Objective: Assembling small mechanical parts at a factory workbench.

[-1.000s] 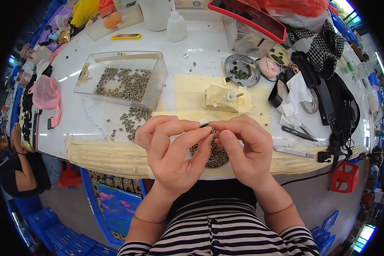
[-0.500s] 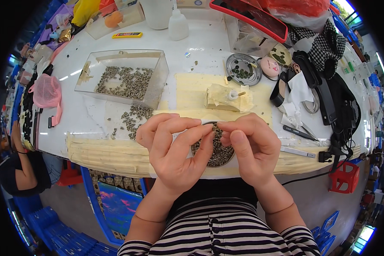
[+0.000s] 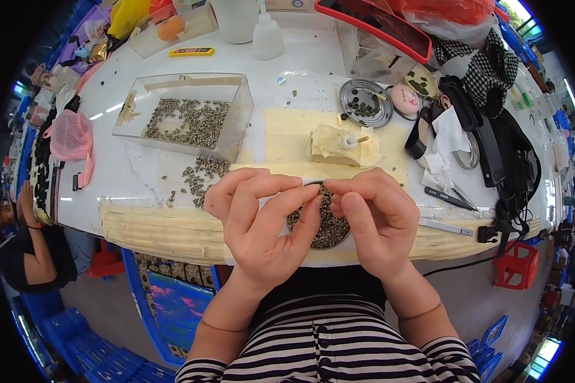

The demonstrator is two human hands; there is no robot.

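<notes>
My left hand [image 3: 262, 223] and my right hand [image 3: 380, 220] meet fingertip to fingertip above a round dish [image 3: 329, 233] filled with small grey-brown metallic parts. Thumb and forefinger are pinched on each hand. Whatever sits between the fingertips is too small to make out. Just beyond them stands a block wrapped in cream tape [image 3: 332, 148], with a white peg on its top. To the left a clear plastic box [image 3: 176, 150] lies on its side, and many more of the small parts [image 3: 201, 124] are inside it and spill out beside my left hand.
Cream tape [image 3: 153, 230] covers the table's front edge. Tweezers [image 3: 450, 198] and a metal tool [image 3: 447, 226] lie at right, near black straps. Farther back are a round tin with dark green bits [image 3: 366, 105], a white squeeze bottle [image 3: 268, 38] and a red-framed phone [image 3: 380, 25]. Another person's arm [image 3: 35, 242] shows at far left.
Hardly anything differs. Both hands keep their place over the dish, and the right fingertips shift very slightly toward the left ones.
</notes>
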